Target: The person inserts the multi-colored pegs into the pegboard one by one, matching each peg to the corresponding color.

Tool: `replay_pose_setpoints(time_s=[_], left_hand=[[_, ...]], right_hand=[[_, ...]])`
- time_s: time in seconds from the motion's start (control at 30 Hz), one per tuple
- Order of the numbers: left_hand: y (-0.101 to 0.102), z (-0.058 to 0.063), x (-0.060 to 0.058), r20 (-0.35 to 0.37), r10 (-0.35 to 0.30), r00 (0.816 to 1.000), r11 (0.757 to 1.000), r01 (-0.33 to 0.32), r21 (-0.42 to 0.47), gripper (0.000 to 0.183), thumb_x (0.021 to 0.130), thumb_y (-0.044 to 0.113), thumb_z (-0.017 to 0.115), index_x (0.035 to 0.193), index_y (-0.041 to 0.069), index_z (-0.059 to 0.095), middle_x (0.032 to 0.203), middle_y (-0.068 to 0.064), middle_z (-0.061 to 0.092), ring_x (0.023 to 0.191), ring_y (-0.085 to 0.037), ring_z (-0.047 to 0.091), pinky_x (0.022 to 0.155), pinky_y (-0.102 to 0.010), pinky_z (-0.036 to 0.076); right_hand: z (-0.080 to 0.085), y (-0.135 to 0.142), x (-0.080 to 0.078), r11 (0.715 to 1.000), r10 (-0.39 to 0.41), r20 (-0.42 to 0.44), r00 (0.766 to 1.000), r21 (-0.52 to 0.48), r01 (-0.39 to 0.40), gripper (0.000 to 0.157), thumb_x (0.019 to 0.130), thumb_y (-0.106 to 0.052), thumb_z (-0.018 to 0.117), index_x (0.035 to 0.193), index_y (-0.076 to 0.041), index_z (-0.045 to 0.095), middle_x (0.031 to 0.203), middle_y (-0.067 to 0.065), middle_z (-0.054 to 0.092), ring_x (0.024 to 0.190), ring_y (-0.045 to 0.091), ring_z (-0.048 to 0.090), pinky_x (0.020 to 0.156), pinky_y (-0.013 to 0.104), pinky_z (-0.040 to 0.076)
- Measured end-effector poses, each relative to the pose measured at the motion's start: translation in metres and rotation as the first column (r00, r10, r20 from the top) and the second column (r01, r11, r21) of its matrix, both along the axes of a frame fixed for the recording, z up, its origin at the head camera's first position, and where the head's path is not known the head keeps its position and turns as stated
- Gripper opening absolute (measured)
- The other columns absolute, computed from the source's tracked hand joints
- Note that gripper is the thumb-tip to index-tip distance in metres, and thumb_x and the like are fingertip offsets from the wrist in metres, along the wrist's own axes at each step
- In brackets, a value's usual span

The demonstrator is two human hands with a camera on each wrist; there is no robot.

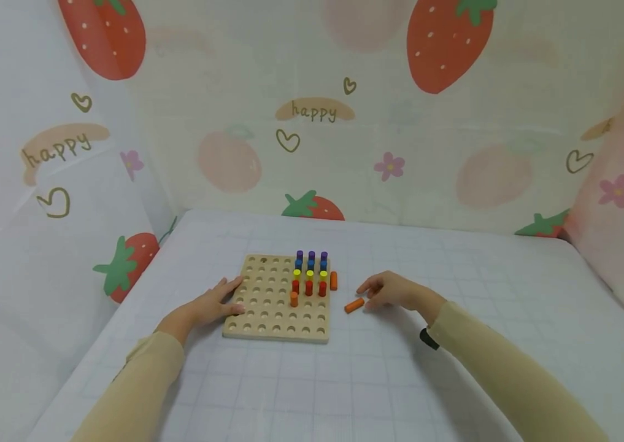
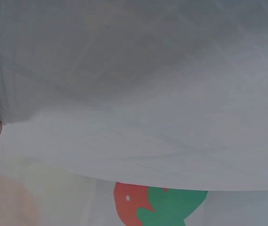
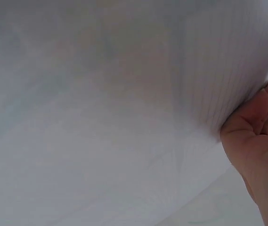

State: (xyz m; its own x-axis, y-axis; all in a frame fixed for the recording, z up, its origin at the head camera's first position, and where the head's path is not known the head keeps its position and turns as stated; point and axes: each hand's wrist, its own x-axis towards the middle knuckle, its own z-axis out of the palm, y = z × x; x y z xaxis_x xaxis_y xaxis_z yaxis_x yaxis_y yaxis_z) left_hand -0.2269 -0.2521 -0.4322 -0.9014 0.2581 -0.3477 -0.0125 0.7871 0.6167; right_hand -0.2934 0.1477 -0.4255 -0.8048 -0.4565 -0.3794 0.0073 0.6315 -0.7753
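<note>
A wooden pegboard [image 1: 281,337] with rows of round holes lies on the table. My left hand [image 1: 213,305] rests on its left edge, fingers and thumb spread. Purple pegs [image 1: 312,255], blue pegs [image 1: 310,266], yellow pegs [image 1: 310,276] and red pegs [image 1: 308,288] stand upright at its right side, three per row. One standing orange peg [image 1: 294,299] is in front of the red row. Right of the board, my right hand [image 1: 397,291] hovers beside a loose orange peg [image 1: 354,306], its fingers loosely bent. The right wrist view shows the thumb side of this hand [image 3: 258,136], without the peg.
Another loose orange peg [image 1: 334,281] lies against the board's right edge. A white cloth with faint grid lines covers the table [image 1: 267,393]. Behind it hangs a curtain [image 1: 427,135] printed with strawberries and hearts. A small black object [image 1: 429,339] shows at my right wrist.
</note>
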Motion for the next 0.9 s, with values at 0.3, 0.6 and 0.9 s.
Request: replay_pose_setpoints(time_s=[0.3,0.6,0.9], left_hand=[[0.0,0.002,-0.001,0.014,-0.003,1.0,1.0,0.003,0.008,0.085,0.095,0.044,0.059,0.155,0.006,0.012,0.155,-0.034,-0.004,0.139,-0.056,-0.005,0.107,-0.07,0.002],[-0.004,-0.002,-0.002,0.006,0.004,1.0,1.0,-0.004,0.029,0.088,0.093,0.047,0.061,0.156,0.007,0.014,0.155,-0.035,-0.003,0.139,-0.056,-0.006,0.107,-0.07,0.001],[0.001,-0.001,0.003,-0.002,0.026,1.0,0.999,-0.026,0.043,0.09,0.091,0.051,0.061,0.155,0.007,0.016,0.156,-0.033,-0.001,0.139,-0.055,-0.005,0.107,-0.07,0.001]], right_hand=[[0.001,-0.006,0.003,0.998,-0.016,-0.039,0.999,0.062,0.018,0.019,0.082,-0.008,0.078,0.101,-0.007,0.075,0.095,0.007,0.06,0.088,0.021,0.048,0.072,0.026,0.041],[-0.004,-0.013,0.006,0.994,-0.049,-0.088,0.995,0.097,0.057,0.014,0.083,-0.007,0.077,0.096,-0.004,0.073,0.093,0.003,0.064,0.086,0.019,0.05,0.074,0.028,0.042],[-0.002,-0.008,0.003,0.997,-0.05,-0.06,0.997,0.063,0.053,0.015,0.086,-0.009,0.074,0.099,-0.003,0.072,0.094,0.003,0.066,0.087,0.019,0.051,0.076,0.028,0.043]])
